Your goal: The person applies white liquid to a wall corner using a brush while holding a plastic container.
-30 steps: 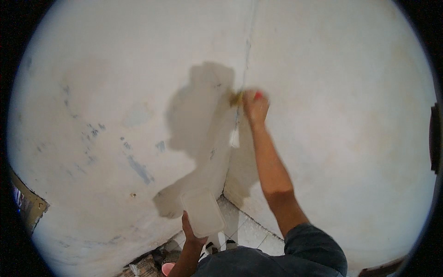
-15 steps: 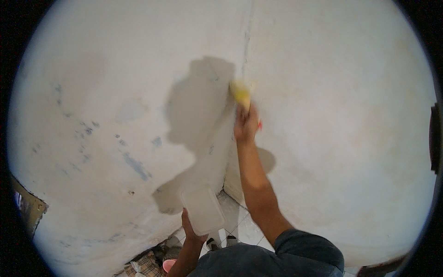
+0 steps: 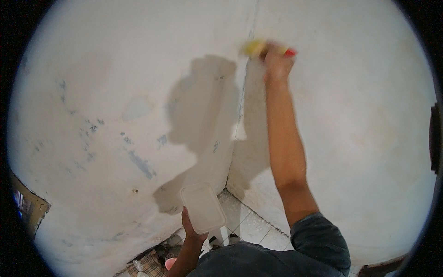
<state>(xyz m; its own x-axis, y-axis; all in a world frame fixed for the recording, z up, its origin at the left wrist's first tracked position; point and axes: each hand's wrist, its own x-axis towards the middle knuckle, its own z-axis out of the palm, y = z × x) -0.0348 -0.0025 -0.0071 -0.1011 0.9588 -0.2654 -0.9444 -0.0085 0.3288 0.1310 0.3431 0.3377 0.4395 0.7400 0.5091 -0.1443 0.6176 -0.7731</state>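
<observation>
Head view: the right hand (image 3: 277,62) grips a yellow brush (image 3: 254,47) against the wall corner (image 3: 240,115), apparently mid-stroke; the left hand (image 3: 191,228) clasps a white rectangular container (image 3: 203,207) below. Likely next: steady strokes along the corner.

Right hand (image 3: 276,62) is raised high at the wall corner (image 3: 240,115), gripping a brush (image 3: 256,47) with a red handle, its yellow bristles on the plaster. Left hand (image 3: 190,227) holds a white tub (image 3: 203,207) low, above the tiled floor (image 3: 251,224).
</observation>
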